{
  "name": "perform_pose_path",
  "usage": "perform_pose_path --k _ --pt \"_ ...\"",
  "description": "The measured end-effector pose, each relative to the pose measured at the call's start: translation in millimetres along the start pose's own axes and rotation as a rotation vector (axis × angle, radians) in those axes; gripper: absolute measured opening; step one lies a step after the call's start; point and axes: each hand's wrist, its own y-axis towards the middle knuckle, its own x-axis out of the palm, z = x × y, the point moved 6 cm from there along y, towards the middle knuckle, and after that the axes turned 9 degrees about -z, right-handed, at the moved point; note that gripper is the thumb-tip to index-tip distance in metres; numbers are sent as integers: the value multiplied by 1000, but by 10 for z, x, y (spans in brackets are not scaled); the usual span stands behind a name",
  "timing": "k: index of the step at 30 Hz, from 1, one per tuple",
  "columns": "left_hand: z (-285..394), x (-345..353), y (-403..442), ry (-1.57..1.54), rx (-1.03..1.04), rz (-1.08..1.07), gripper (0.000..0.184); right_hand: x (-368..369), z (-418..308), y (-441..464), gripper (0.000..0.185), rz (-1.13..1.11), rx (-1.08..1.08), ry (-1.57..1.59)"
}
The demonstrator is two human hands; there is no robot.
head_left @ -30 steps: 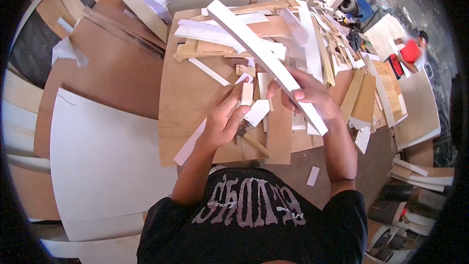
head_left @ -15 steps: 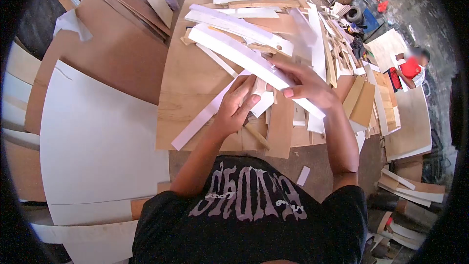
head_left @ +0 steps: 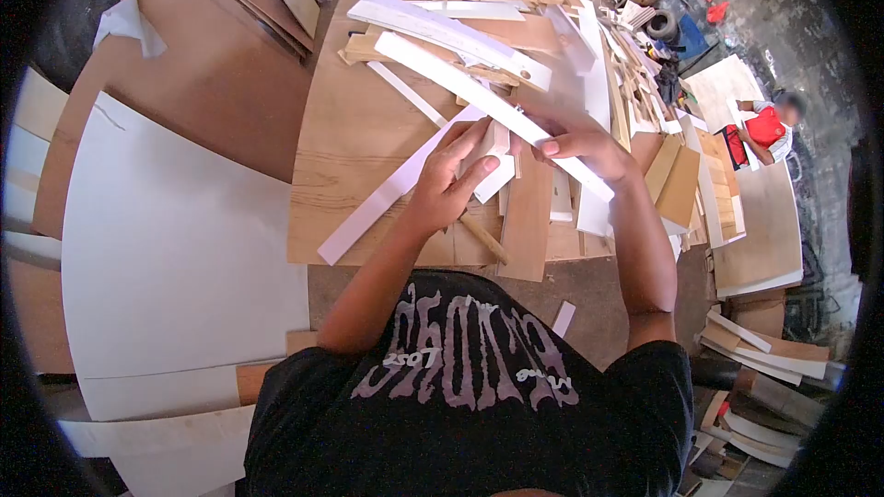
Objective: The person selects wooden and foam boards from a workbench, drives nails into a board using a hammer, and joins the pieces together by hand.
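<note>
My right hand [head_left: 589, 152] is wrapped round the near end of a long white strip [head_left: 460, 86], which slants up to the left above the wooden table [head_left: 341, 166]. Between the fingers and thumb of my left hand [head_left: 453, 175] is a small pale wood block [head_left: 496, 140], close beside the strip's underside. A white offcut [head_left: 497, 180] shows just behind my left thumb. Below my left hand lies a hammer, its wooden handle [head_left: 483, 237] in view and its head hidden.
White and brown boards [head_left: 451, 32] are heaped over the table's far side. A large white panel [head_left: 184, 248] stands at the left. At the right, a person in red [head_left: 764, 129] is beside a pale board [head_left: 760, 230]. Scrap strips [head_left: 764, 350] lie lower right.
The white strip has come down from a raised tilt, turned, and moved closer to the block. My left hand has moved right and up with the block. The view has shifted.
</note>
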Motion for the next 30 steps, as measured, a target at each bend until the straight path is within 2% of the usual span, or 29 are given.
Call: perform_pose_path --k 12,18,20,22,25,30 --pt "-22 -37 -31 20 -18 20 54 37 10 46 90 50 -70 -8" --pt "-112 -90 -44 -21 -15 34 49 23 -87 75 89 83 -67 -280" --pt "-106 -92 -37 -44 -22 33 48 23 -156 50 89 114 -116 -558" --pt "-3 -177 -61 1 16 155 38 72 -200 78 89 118 -116 -603" --pt "-4 -139 -24 -151 -37 178 31 79 -255 48 88 127 -122 -683" --pt "-102 -172 -10 -100 24 167 28 121 -335 48 88 146 -154 -750"
